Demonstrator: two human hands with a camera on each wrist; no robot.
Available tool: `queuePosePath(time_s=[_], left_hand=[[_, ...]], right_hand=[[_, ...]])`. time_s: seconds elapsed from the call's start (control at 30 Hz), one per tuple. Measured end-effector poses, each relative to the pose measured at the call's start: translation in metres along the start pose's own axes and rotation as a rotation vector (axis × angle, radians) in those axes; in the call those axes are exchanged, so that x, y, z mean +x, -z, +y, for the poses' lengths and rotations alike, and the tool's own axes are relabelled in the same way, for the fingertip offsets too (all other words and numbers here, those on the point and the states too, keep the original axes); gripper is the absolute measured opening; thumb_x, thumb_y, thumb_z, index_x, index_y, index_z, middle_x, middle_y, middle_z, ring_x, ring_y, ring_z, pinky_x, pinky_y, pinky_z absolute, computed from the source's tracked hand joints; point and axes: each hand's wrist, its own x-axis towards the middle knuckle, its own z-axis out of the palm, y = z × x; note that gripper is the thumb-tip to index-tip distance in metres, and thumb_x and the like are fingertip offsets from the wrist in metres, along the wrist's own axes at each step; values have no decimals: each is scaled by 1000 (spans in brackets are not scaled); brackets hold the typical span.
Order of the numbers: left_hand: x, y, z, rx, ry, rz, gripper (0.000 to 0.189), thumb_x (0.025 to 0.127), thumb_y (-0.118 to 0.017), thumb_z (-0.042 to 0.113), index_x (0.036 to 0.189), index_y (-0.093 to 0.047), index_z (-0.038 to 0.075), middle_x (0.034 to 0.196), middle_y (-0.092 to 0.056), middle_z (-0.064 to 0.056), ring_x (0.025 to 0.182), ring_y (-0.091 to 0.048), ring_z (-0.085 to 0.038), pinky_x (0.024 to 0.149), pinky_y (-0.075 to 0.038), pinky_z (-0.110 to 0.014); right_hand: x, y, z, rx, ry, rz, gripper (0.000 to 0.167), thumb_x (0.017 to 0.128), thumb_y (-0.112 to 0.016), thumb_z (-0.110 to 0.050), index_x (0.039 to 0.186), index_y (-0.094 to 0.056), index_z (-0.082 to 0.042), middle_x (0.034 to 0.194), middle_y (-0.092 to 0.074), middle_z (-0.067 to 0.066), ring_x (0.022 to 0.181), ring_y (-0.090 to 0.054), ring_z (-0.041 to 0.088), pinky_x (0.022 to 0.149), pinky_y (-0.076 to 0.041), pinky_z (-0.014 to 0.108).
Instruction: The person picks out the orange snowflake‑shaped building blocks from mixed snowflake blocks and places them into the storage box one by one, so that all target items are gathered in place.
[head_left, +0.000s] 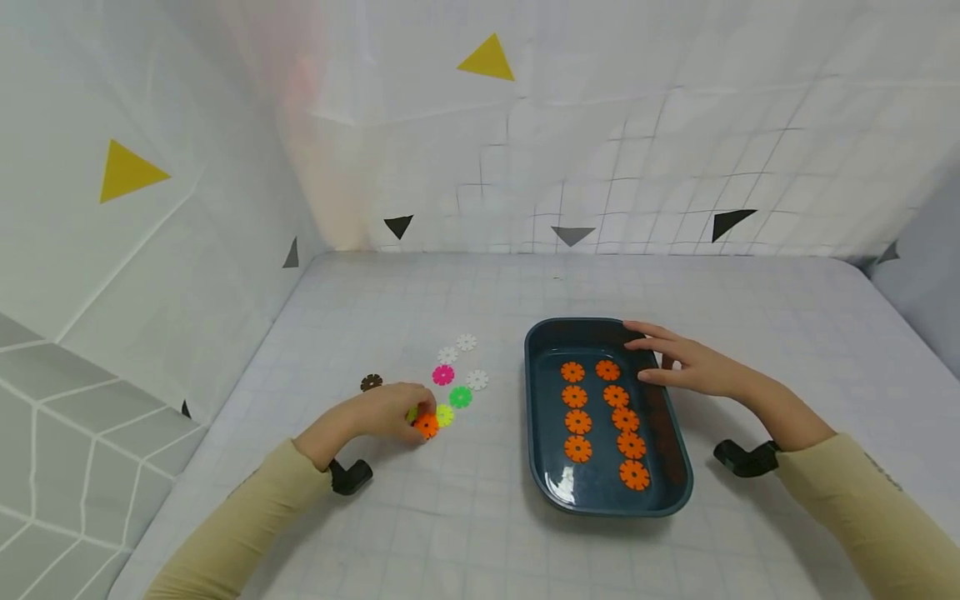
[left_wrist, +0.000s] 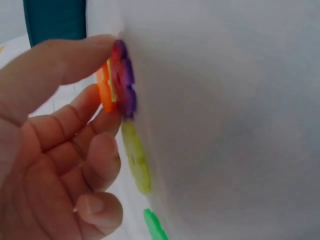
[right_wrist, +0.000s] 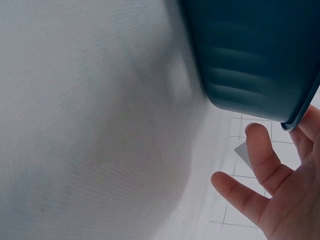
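Observation:
My left hand pinches an orange notched plastic disc between thumb and fingers, low over the table. A purple-red disc is right under the thumb in the left wrist view, beside a yellow disc. A green disc lies just beyond. My right hand rests with relaxed, spread fingers over the right rim of a dark blue tray. Flat on the tray's floor, several orange discs form two columns.
Loose discs lie between left hand and tray: a pink disc, several white ones including a white disc, and a brown disc behind the hand. Pale cloth covers the table; a white sheet hangs behind.

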Motion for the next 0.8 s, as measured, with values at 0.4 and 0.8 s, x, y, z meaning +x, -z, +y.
queuePosePath(time_s=[0.4, 0.8], left_hand=[[-4, 7, 4, 7, -30, 44, 22, 80, -70, 20, 99, -60, 12, 88, -54, 6, 83, -49, -14, 75, -45, -27], [-12, 25, 19, 24, -81, 113, 25, 78, -71, 21, 100, -60, 13, 90, -56, 6, 81, -53, -15, 73, -47, -26]], right_hand=[[0, -1, -2, 7, -12, 3, 44, 88, -61, -20, 127, -50, -3, 145, -26, 20, 95, -44, 11, 65, -45, 22], [1, -1, -2, -1, -10, 2, 44, 88, -61, -20, 127, -50, -3, 145, -26, 20, 93, -44, 10, 65, -45, 22]])
